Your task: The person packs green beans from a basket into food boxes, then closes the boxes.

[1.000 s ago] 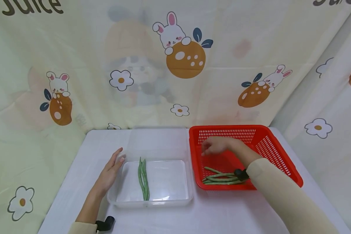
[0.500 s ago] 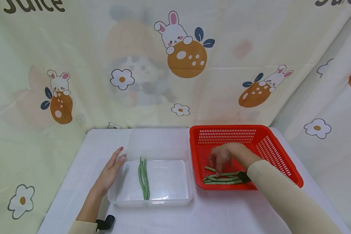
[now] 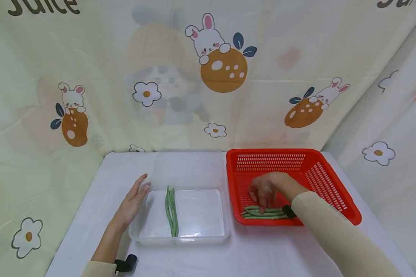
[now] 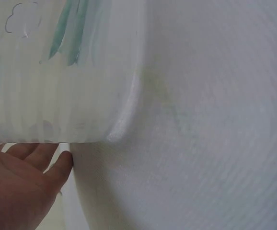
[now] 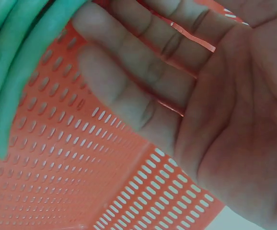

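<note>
My left hand (image 3: 130, 206) rests with extended fingers against the left wall of a clear plastic container (image 3: 201, 215). In the left wrist view, the fingertips of that hand (image 4: 26, 184) are right at the container's edge. A few green beans (image 3: 173, 219) lie lengthwise inside, left of its middle. Over on the right, my right hand (image 3: 264, 190) reaches down into a red basket (image 3: 274, 151), fingertips on a small pile of green beans (image 3: 274, 216). The right wrist view has its fingers fairly straight, their tips beside the beans (image 5: 21, 72); the thumb is mostly hidden.
Container and basket stand side by side on a white-covered table (image 3: 256, 254). The basket has slotted walls. Behind the table hangs a curtain (image 3: 107, 50) printed with rabbits and flowers. A black wrist camera (image 3: 126, 263) is on the left wrist.
My right hand has come down from the basket's upper left onto the beans. A slanted bean no longer lies apart from the pile. The left hand has stayed in place.
</note>
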### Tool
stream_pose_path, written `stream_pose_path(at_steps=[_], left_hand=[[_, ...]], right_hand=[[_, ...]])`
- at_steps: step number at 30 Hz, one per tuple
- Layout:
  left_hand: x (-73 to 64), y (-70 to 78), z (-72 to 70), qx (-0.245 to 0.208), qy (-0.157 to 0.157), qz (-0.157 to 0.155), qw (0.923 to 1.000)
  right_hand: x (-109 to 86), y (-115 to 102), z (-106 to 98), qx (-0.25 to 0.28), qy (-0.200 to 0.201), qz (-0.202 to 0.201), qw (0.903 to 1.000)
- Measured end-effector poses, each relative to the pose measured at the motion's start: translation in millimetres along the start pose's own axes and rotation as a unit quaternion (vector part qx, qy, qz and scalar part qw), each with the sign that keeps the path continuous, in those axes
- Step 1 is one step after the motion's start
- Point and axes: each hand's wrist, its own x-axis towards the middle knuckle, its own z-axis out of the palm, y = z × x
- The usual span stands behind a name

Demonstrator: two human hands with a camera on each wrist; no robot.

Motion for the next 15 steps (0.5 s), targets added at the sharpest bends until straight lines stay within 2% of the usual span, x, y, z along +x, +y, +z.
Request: stream_pose_path(at_steps=[15], left_hand=[[1.8, -1.0, -0.1, -0.005, -0.001, -0.001, 1.0000]], right_hand=[[15.0, 5, 2, -0.068, 0.007, -0.004, 0.9977]])
